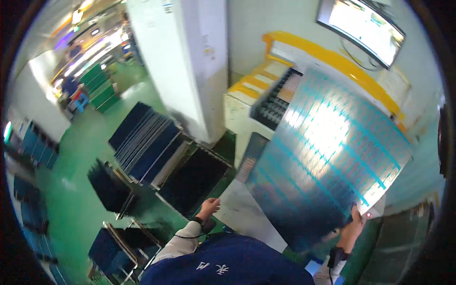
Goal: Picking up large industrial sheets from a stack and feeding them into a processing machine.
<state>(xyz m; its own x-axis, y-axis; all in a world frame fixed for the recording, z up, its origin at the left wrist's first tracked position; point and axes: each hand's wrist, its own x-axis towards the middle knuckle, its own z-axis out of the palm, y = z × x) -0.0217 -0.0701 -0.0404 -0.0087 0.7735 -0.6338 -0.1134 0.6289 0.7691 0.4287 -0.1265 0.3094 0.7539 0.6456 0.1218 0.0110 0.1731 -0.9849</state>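
Observation:
A large, thin metallic panel [308,161] with turquoise strips and printed rows hangs tilted over the white table [247,209]. My right hand [350,229] grips its lower right edge, the thumb lying on the near face. Bright glare covers the panel's middle. My left hand [208,210] hovers by the table's left edge, apart from the panel. Its fingers are loosely curled, and nothing shows in them. Behind the panel sits a black tray [271,113] with rows of grey parts, partly hidden. A dark, flat piece [253,154] pokes out at the panel's left side.
Left of the table stand racks of dark upright panels [147,142], with more dark carts [111,187] on the green floor. A white pillar [183,61] rises beyond. Yellow edging [327,54] borders the bench under a wall screen [363,28]. A dark framed cart [399,242] stands at right.

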